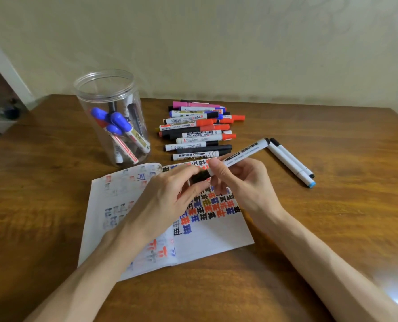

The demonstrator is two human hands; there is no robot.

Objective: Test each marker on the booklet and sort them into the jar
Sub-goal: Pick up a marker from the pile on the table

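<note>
An open booklet (216, 235) lies on the wooden table, its pages covered with red, blue and black test marks. Over it my right hand (237, 180) grips a white marker (246, 152) by the barrel, its far end pointing up and right. My left hand (167, 196) pinches the marker's black cap (200, 176) at the near end. A clear plastic jar (112, 117) stands upright at the back left with several markers inside. A pile of markers (198, 129) lies behind the booklet.
Two white markers (290, 161), one with a light blue end, lie apart on the right of the table (332, 217). A pale wall runs behind the table's far edge. A doorway opens at the far left.
</note>
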